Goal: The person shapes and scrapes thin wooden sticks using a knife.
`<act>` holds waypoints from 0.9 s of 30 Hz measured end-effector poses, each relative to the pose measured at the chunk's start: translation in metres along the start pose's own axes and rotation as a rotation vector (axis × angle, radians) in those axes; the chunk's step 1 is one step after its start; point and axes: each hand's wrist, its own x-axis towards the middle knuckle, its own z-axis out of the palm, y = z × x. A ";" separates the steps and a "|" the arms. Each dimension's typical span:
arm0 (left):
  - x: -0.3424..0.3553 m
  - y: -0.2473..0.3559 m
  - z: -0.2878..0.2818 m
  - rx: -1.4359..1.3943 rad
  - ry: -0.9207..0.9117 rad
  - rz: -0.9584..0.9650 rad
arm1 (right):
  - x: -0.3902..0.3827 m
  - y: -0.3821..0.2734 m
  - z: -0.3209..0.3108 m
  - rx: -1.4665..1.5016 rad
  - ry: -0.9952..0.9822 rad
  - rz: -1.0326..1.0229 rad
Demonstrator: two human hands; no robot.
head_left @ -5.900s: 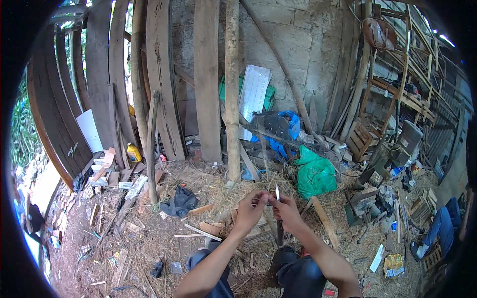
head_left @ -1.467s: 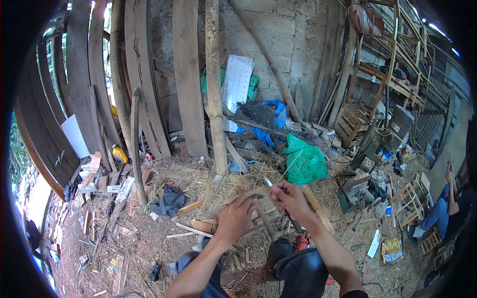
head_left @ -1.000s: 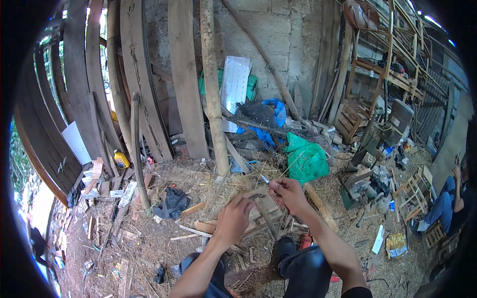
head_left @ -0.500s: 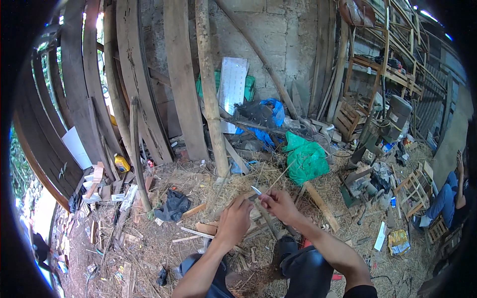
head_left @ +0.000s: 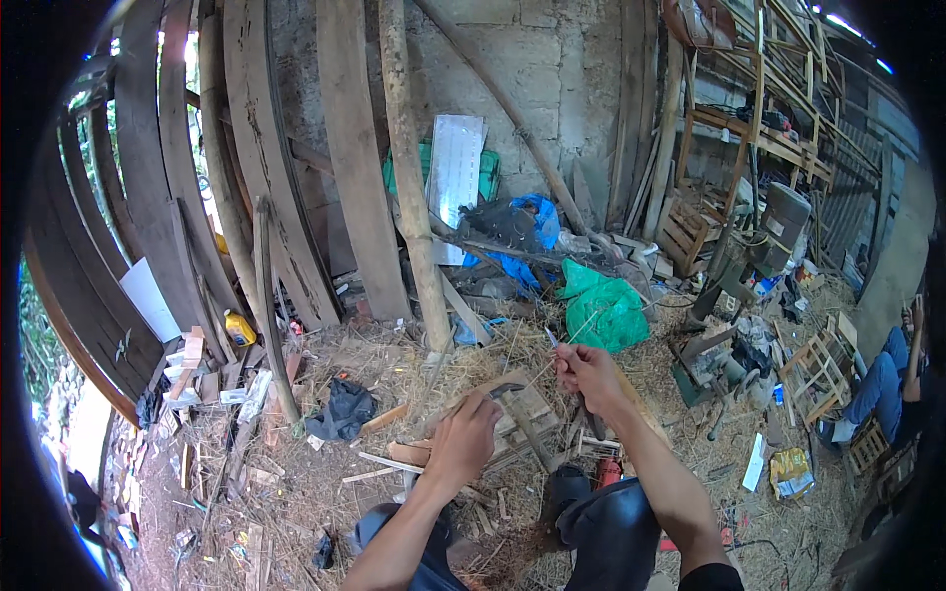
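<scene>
My left hand (head_left: pixel 465 433) is closed, its fingertips pinched. A thin pale strip (head_left: pixel 581 327) slants up and away from near them, past my right hand; the end inside my left fingers is hidden. In my right hand (head_left: pixel 589 376), to the right and slightly higher, a small knife (head_left: pixel 551 337) is gripped, its short blade pointing up and away beside the strip. Just beyond my left fingertips, a dark curved piece (head_left: pixel 507 387) shows above a wooden handle (head_left: pixel 532 426); whether my fingers touch it, I cannot tell. Below lies a wooden block (head_left: pixel 527 409).
Straw and wood scraps cover the ground. Ahead are a green plastic bag (head_left: pixel 603 313), a wooden post (head_left: pixel 416 197) and a block wall (head_left: pixel 493 74). A black bag (head_left: pixel 345 409) and yellow jug (head_left: pixel 238 328) are left. A person in blue jeans (head_left: pixel 877 384) sits far right.
My right hand has moved right and slightly up with the knife, away from my left hand. The left hand stays almost in place. The whole view has shifted a little.
</scene>
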 end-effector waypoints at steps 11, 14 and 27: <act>-0.008 -0.029 -0.031 0.025 0.153 -0.061 | 0.000 -0.001 -0.055 -0.088 0.249 -0.161; -0.005 -0.031 -0.034 -0.055 0.185 -0.127 | -0.005 0.006 -0.041 -0.371 0.282 -0.133; -0.004 -0.035 -0.036 0.014 0.190 -0.023 | -0.031 -0.025 0.016 -1.072 0.448 -0.907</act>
